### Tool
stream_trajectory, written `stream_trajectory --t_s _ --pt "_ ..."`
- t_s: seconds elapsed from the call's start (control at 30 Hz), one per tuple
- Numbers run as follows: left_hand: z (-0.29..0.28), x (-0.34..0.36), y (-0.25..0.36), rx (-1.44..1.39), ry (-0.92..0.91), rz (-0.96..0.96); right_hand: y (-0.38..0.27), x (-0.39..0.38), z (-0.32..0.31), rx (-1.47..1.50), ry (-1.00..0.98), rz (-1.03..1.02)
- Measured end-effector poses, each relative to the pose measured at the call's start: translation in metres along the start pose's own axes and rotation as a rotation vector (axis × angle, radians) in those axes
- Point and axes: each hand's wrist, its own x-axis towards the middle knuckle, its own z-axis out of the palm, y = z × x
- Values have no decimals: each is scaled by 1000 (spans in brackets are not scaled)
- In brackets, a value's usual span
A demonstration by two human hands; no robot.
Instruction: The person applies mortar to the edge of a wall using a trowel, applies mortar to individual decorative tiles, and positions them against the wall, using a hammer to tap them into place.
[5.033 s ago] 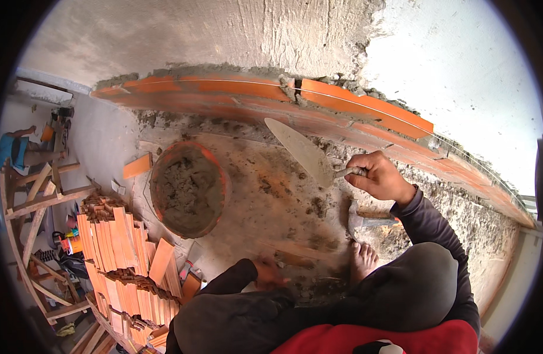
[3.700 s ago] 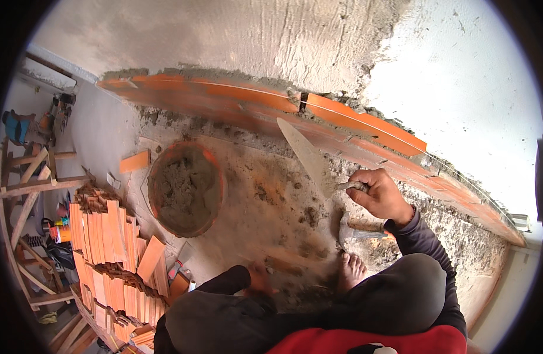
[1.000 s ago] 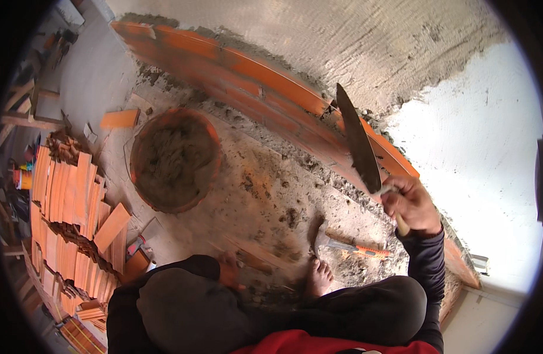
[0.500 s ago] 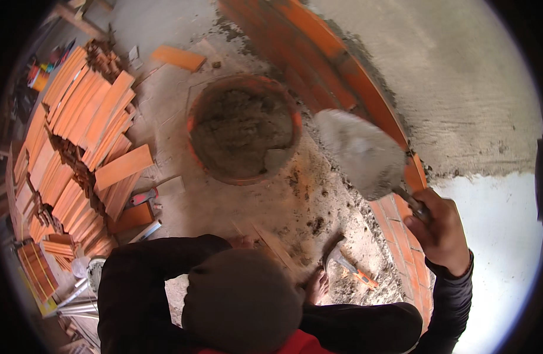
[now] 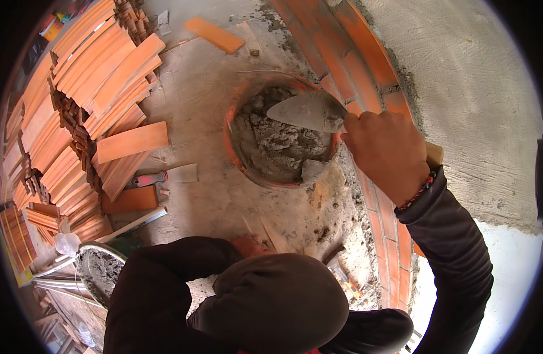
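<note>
My right hand (image 5: 384, 154) is closed round the handle of a trowel (image 5: 310, 112), whose wooden end pokes out by my wrist. Its pointed grey blade is over the mortar (image 5: 283, 147) in a round tub with an orange rim (image 5: 231, 143). Wet and lumpy, the mortar has a rough, dug-up surface. Just right of the tub runs a low wall of orange bricks (image 5: 360, 79) with grey joints. My left arm (image 5: 165, 265) is bent at the lower left. Skin shows past its sleeve, but I cannot make out the fingers.
Stacks of thin orange bricks (image 5: 86, 88) fill the left, with one loose brick (image 5: 214, 34) beyond the tub. A pink-handled tool (image 5: 150, 179) lies beside the stacks. Near my feet is an orange-handled tool (image 5: 348, 282). A second mortar container (image 5: 100, 268) stands lower left.
My right hand has swung the trowel left and away from me, from over the brick wall to over the tub. The whole view has shifted a little.
</note>
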Motion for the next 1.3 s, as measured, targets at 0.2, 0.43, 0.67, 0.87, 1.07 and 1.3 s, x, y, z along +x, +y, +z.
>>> stream_trajectory --t_s 0.2,0.43,0.67,0.87,1.07,1.3 --pt "-9 -7 12 -129 -9 -183 -16 3 -14 -1 -142 -61" --pt "-1 -2 6 -175 12 -190 -11 -6 -11 152 -152 -53" --pt "11 4 0 -162 33 -194 -1 -3 -4 401 -414 -31" --pt "6 5 2 -142 44 -174 5 -2 15 659 -465 -216" --pt "33 19 -16 -97 117 -115 1 -14 34 957 -778 80" --pt "0 -2 3 -88 93 -11 14 -46 7 490 -186 173"
